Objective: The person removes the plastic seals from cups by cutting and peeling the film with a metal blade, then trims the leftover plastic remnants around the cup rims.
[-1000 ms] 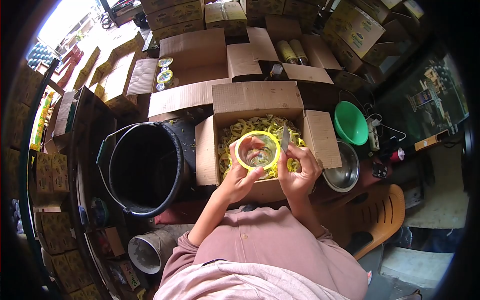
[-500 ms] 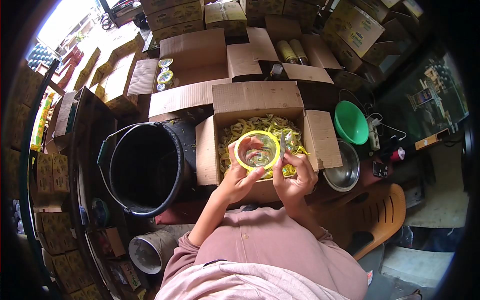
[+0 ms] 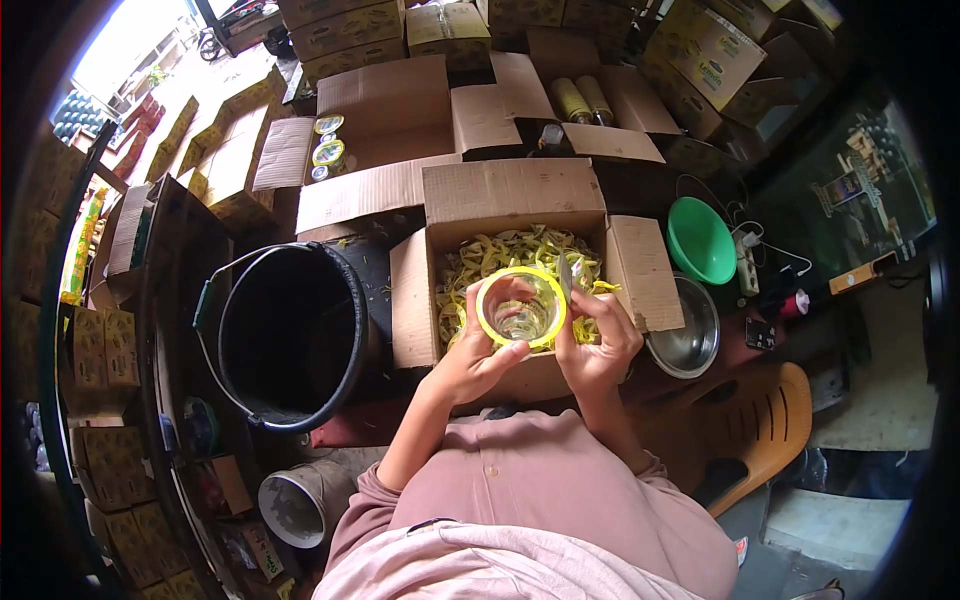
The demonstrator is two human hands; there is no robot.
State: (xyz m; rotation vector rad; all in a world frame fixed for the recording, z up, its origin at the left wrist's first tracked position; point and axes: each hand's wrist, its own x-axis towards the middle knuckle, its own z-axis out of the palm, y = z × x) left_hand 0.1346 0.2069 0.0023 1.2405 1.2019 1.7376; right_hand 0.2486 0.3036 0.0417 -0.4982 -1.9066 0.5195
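Observation:
A clear plastic cup with a bright yellow rim is tilted so its mouth faces me. My left hand is wrapped round its left side, thumb near the lower rim. In my right hand is a knife, its grey blade pointing up along the cup's right edge; its handle is hidden by my fingers. Whether the blade touches the rim I cannot tell. Below both hands stands an open cardboard box, filled with yellow strips and scraps.
A black bucket stands left of the box. On the right are a green bowl, a metal bowl and an orange chair. Behind, another open carton has several lidded cups at its left side.
Both hands have shifted slightly right and down with the cup. The knife blade stays beside the cup's right rim, and the bowls and boxes keep their places.

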